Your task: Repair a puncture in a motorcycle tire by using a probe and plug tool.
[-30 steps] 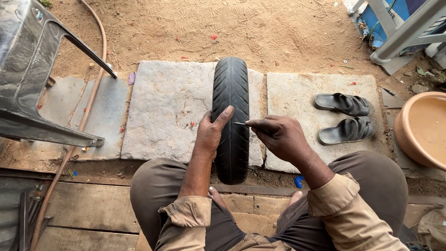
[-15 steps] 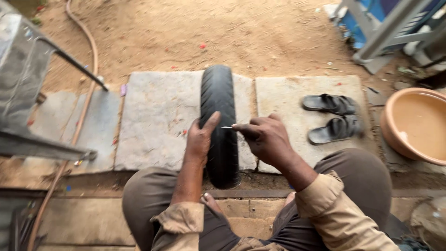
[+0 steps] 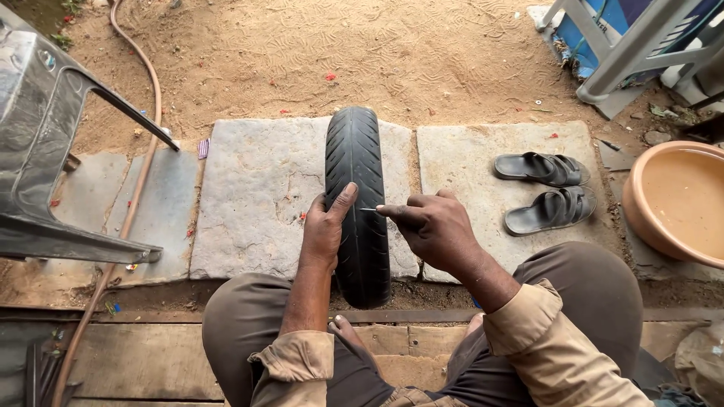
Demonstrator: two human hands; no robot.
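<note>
A black motorcycle tyre [image 3: 354, 162] stands upright on its tread between my knees, resting on a grey stone slab [image 3: 256, 196]. My left hand [image 3: 328, 226] grips its left sidewall, thumb laid across the tread. My right hand [image 3: 430, 226] pinches a thin metal pin or needle-like tool [image 3: 369, 209] whose tip points at the tread next to my left thumb. Both forearms reach out of tan sleeves over brown trousers.
A pair of dark sandals [image 3: 547, 188] lies on the right slab [image 3: 483, 158]. An orange basin of murky water [image 3: 679, 200] sits at far right. A dark plastic chair [image 3: 45, 143] and a hose [image 3: 139, 143] are left; a grey stool [image 3: 633, 45] stands top right.
The view has shifted slightly; the hands hold the same pose on the tyre, the thin tool still at the tread by the left thumb.
</note>
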